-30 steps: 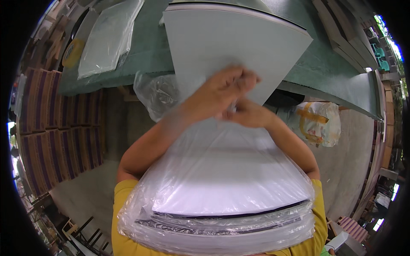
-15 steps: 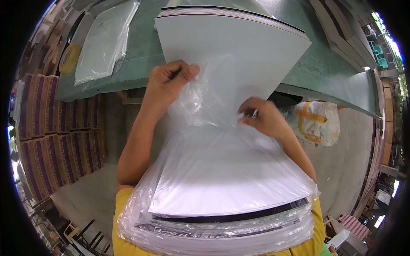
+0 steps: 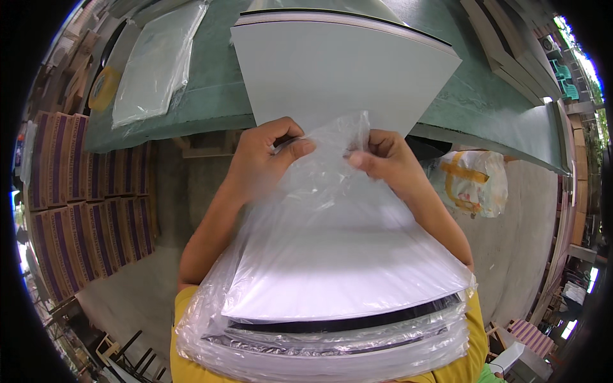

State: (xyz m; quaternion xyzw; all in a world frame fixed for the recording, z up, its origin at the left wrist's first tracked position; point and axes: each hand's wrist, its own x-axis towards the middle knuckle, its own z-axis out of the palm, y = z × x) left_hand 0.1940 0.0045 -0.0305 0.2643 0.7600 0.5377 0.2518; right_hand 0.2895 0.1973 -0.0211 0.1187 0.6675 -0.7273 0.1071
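Note:
Both of my hands pinch a clear plastic bag (image 3: 329, 150), holding part of it up between them. My left hand (image 3: 271, 150) grips its left side, thumb against fingers. On the right side, my right hand (image 3: 386, 156) pinches the film the same way. Below them a pile of white boards (image 3: 345, 274) in clear plastic lies against my body, with a dark layer showing at its near edge. Just beyond my hands, a stack of large white boards (image 3: 345, 70) rests on the green table and juts over its near edge.
On the green table (image 3: 217, 83), a packet of clear plastic bags (image 3: 156, 64) and a roll of yellow tape (image 3: 104, 88) lie at the left. More boards (image 3: 511, 57) lie far right. Brown cartons (image 3: 89, 217) are stacked at left. A taped plastic bundle (image 3: 474, 183) stands below the table.
My left hand has come down and right, and my right hand has moved up slightly to pinch the plastic. The film between them is gathered and raised differently.

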